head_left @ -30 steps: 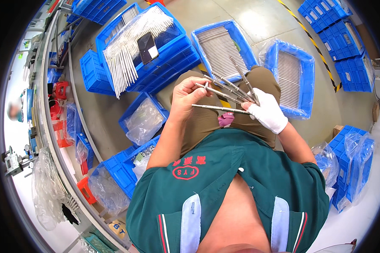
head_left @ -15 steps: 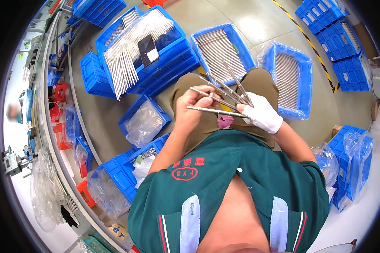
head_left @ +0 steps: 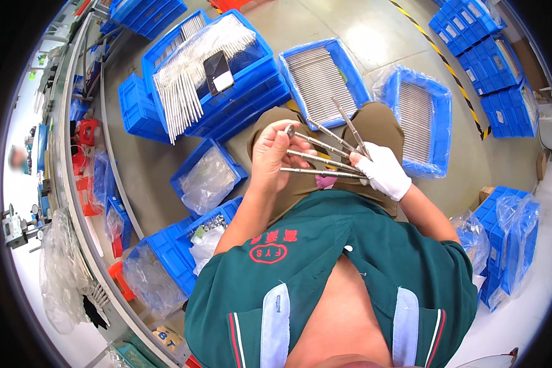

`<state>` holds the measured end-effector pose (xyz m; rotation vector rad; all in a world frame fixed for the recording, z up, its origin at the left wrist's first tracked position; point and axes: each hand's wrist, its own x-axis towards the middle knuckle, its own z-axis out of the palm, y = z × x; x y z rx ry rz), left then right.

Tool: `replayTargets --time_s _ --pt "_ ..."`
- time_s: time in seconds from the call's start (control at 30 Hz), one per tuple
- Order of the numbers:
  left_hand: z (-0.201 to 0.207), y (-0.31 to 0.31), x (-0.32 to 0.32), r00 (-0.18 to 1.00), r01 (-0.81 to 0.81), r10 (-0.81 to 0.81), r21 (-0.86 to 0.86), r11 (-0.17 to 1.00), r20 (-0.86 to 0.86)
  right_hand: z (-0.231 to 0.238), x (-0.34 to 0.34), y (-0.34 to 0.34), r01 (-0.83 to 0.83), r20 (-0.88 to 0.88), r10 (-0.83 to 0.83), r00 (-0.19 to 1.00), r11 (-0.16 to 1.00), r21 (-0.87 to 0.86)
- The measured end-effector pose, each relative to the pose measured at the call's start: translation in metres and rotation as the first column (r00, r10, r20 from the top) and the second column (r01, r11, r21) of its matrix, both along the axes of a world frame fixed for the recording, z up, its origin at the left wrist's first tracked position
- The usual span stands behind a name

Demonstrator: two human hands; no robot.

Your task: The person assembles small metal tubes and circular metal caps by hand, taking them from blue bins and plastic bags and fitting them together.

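Observation:
My right hand (head_left: 383,173), in a white glove, grips a fan of several thin metal rods (head_left: 325,147) that spread out to the left and upward. My bare left hand (head_left: 276,156) pinches the far end of one rod at its small round tip (head_left: 290,130). Both hands are held over my lap, above brown trousers. Just beyond my knees lie two blue trays filled with rows of the same rods, the nearer-left tray (head_left: 322,78) and the plastic-lined right tray (head_left: 418,116).
A stacked blue bin (head_left: 227,98) at upper left holds white rods in plastic and a dark flat device (head_left: 218,72). Smaller blue bins with plastic bags (head_left: 207,178) sit at my left. More blue crates (head_left: 484,43) stand at the far right, and a conveyor edge (head_left: 86,202) runs along the left.
My hands have shifted slightly. The left hand's fingers have moved along the rods and now pinch the tip of one rod; the fan in the gloved hand stays spread.

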<state>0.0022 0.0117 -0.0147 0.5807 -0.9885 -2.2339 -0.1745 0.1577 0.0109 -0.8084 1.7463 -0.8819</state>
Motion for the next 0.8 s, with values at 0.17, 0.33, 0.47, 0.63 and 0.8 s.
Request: replayTargets --time_s 0.17,0.33,0.47,0.63,0.8 --pt "-0.003 0.007 0.002 0.998 0.041 -0.040 0.030 0.999 -0.042 0.007 0.003 0.001 -0.009 -0.060 0.009 0.998 1.000 0.003" --pt "-0.012 0.003 0.004 0.998 0.024 -0.026 -0.046 0.999 -0.058 0.012 -0.002 0.003 -0.037 -0.095 0.038 0.995 0.999 0.014" --pt "-0.015 -0.002 0.003 0.994 0.064 -0.072 -0.101 0.993 -0.083 0.022 -0.005 0.000 -0.087 -0.147 0.088 0.985 0.996 0.014" --pt "-0.018 -0.004 0.000 0.982 0.159 -0.171 -0.140 0.977 -0.078 0.031 -0.003 -0.005 -0.100 -0.066 0.105 0.992 0.992 0.074" --pt "-0.008 0.000 -0.002 0.967 0.253 -0.248 -0.115 0.961 0.054 0.017 -0.002 -0.007 -0.226 -0.372 0.189 0.909 0.972 -0.059"
